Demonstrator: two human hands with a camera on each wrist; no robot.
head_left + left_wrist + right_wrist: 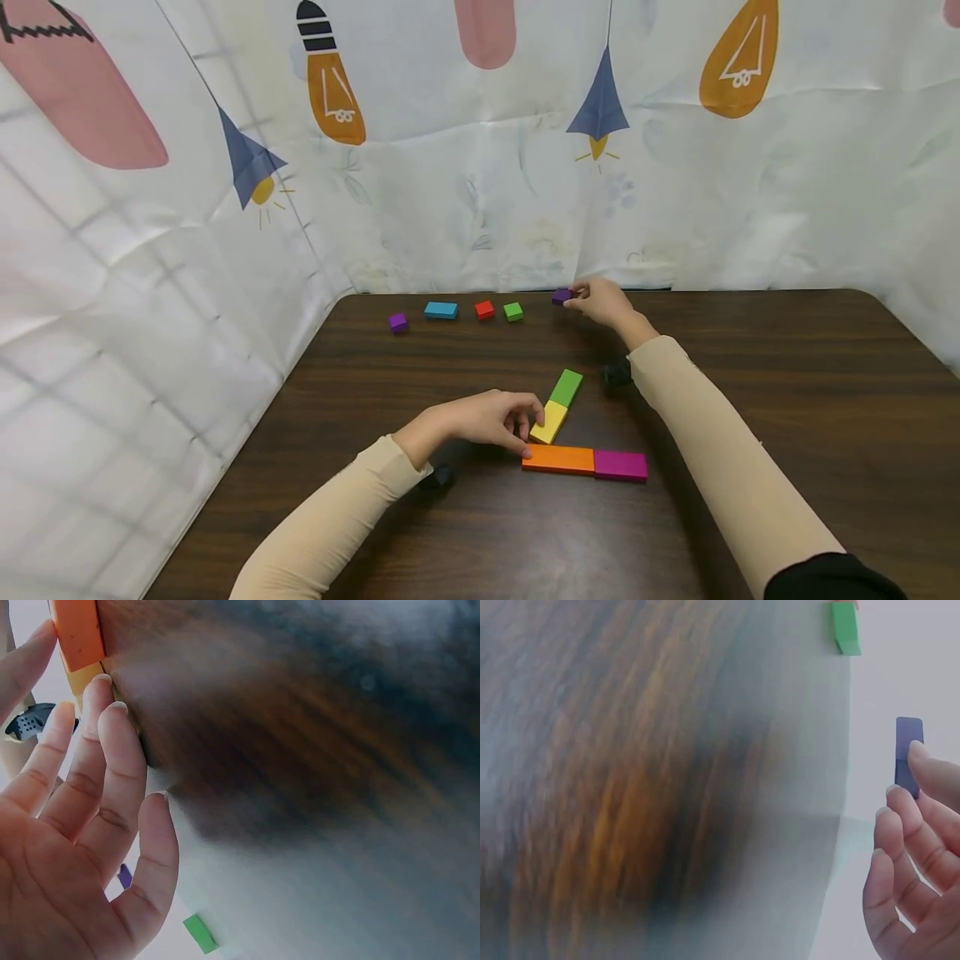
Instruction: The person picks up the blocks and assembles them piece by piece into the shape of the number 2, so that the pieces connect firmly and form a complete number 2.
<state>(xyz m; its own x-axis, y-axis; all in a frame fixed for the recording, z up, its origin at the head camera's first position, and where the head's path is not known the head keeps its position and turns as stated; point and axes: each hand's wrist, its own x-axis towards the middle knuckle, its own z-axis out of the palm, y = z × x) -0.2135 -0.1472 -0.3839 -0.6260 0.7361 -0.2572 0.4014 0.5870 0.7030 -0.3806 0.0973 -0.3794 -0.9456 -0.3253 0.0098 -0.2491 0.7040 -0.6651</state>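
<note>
Dark-brown wood-grain table (465,533): spread beneath both hands.
Left hand (487,417): loosely bent, gripping nothing; thumb touches the flat orange rectangular block (559,460).
Right hand (606,302): pinching a small dark-purple block (560,297) near the table's far edge.
Orange block: long axis left-right, abutting the flat magenta rectangular block (621,466).
Flat yellow block (551,423): slants away rightward, joining the flat green block (566,388).
Dark-purple block: outline nearly upright in right wrist view.

We record a table (840,417) with a dark brown wood-grain top. Towards its far edge, left to right, we log a purple block (398,322), blue block (441,310), red block (484,309) and small green block (513,312), all apart. Nearer us, a longer green block (566,387) meets a yellow block (549,423) end to end, slanted; an orange block (558,459) likewise meets a magenta block (620,466).
</note>
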